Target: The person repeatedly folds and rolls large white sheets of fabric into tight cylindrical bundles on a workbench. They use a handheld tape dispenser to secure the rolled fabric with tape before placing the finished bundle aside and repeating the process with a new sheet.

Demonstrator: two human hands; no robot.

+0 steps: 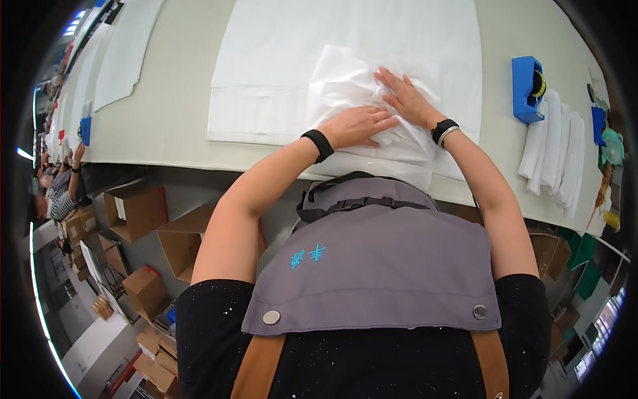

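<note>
Plastic film (339,66) flattened in the upper centre of the frame

Nearest, a grey apron (385,266) fills the lower centre, with a black sleeve (216,319) at lower left. From it the left arm (232,206) bows outward, bends, and slants up to the right, a black band (319,145) round the wrist. The right arm (495,183) rises from lower right, leaning inward to a wrist with a dark band (443,128).

The left hand (359,126) lies palm down on the film, fingers pointing right, slightly apart. Just beyond, the right hand (409,101) lies palm down too, fingers fanned toward the upper left. Whether the hands touch, I cannot tell.

Under the film, a broad white sheet (266,60) runs to the top edge across a pale table (179,100). A blue tape dispenser (525,90) stands at upper right, beside white folded strips (561,149).
</note>
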